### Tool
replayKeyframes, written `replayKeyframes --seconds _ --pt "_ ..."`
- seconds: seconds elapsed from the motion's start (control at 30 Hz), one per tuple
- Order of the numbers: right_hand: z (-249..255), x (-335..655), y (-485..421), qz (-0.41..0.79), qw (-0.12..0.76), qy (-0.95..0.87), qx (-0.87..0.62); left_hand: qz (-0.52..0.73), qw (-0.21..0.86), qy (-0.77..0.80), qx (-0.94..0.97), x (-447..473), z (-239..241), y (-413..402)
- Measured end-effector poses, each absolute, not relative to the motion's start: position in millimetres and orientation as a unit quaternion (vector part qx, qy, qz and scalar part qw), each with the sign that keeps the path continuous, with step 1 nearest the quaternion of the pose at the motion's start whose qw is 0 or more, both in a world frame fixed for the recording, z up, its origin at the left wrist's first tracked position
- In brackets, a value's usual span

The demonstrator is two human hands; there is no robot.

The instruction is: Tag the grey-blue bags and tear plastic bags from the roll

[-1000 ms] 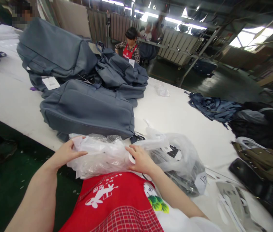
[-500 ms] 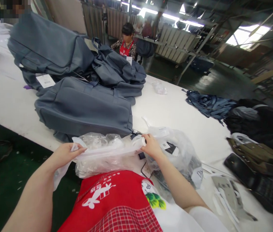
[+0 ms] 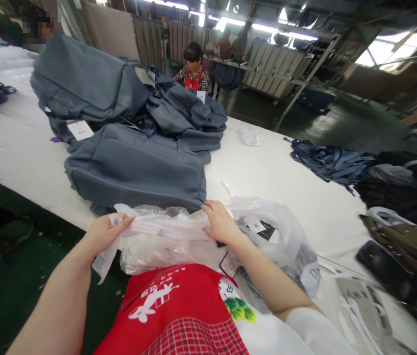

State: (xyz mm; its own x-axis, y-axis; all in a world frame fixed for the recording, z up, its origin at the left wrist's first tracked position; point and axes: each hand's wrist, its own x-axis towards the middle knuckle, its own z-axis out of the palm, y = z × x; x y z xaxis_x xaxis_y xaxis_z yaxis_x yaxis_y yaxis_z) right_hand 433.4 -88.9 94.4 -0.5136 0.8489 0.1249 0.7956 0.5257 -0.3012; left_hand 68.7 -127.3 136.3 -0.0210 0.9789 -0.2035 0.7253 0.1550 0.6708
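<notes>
A long white strip (image 3: 171, 228) of thin, soft-looking material stretches between my hands, with small dark print near its middle. My left hand (image 3: 107, 231) pinches one end, and a loose tail hangs below it. At the other end my right hand (image 3: 221, 224) has its fingers curved round the strip; what lies within its palm is hidden. Crumpled clear plastic bags (image 3: 153, 254) lie beneath the strip, against the red apron. A slate-blue bag (image 3: 138, 170) rests just beyond my hands.
More slate-blue bags (image 3: 90, 81) with white tags are piled behind. To the right are a filled clear plastic bag (image 3: 286, 227), a bundle of blue straps (image 3: 330, 155) and an olive-brown bag (image 3: 408, 241). Across the white table (image 3: 253, 167) a person in a red apron (image 3: 193, 79) sits.
My right hand has turned over the strip's end, and the white roll seen in it earlier is out of sight. The strip lies flatter, showing its print. The view has shifted slightly left.
</notes>
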Motion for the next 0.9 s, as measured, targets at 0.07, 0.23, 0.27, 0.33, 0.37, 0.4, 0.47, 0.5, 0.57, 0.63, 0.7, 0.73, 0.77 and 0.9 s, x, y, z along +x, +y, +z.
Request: replayKeyframes --seconds 0.07,0.23,0.27,0.33,0.37,0.4,0.47,0.5,0.57,0.63,0.7,0.73,0.77,0.9 --pt "93.7 413.7 -88.6 0.164 0.144 -0.882 -0.417 0.22 0.322 0.685 0.615 71.5 140.2 -122.5" --pt "82.9 386.1 -72.2 0.243 0.114 -0.867 -0.42 0.246 0.33 0.686 0.6 72.3 143.1 -114.9" --pt "81.3 385.4 -68.3 0.242 0.105 -0.865 -0.427 0.25 0.33 0.689 0.595 71.6 142.4 -114.6" --pt "79.3 386.9 -62.3 0.223 0.095 -0.861 -0.447 0.256 0.327 0.695 0.587 69.8 140.1 -115.1" --pt "78.6 388.4 -60.4 0.209 0.097 -0.859 -0.458 0.259 0.325 0.697 0.584 68.9 138.7 -115.8" --pt "77.9 389.8 -59.1 0.194 0.104 -0.857 -0.466 0.261 0.323 0.7 0.581 68.2 137.3 -116.8" --pt "76.0 391.7 -58.0 0.168 0.122 -0.863 -0.46 0.265 0.321 0.702 0.578 67.1 135.0 -118.9" --pt "74.6 392.0 -57.7 0.163 0.123 -0.871 -0.447 0.264 0.324 0.701 0.577 66.9 134.2 -119.8" --pt "71.8 391.8 -57.2 0.169 0.11 -0.884 -0.421 0.261 0.324 0.701 0.579 67.0 133.6 -121.0" --pt "69.8 391.4 -56.1 0.193 0.097 -0.888 -0.407 0.261 0.312 0.704 0.582 67.7 133.8 -121.2" --pt "69.3 391.9 -54.9 0.239 0.111 -0.88 -0.395 0.259 0.289 0.711 0.586 68.6 133.6 -120.4" --pt "69.5 392.4 -54.4 0.269 0.125 -0.872 -0.389 0.255 0.277 0.715 0.589 68.8 132.8 -119.8" --pt "69.9 393.2 -54.1 0.299 0.141 -0.862 -0.385 0.246 0.267 0.719 0.593 68.5 131.0 -119.0" --pt "70.1 397.5 -55.3 0.36 0.181 -0.829 -0.388 0.187 0.234 0.739 0.604 59.7 113.1 -115.1"
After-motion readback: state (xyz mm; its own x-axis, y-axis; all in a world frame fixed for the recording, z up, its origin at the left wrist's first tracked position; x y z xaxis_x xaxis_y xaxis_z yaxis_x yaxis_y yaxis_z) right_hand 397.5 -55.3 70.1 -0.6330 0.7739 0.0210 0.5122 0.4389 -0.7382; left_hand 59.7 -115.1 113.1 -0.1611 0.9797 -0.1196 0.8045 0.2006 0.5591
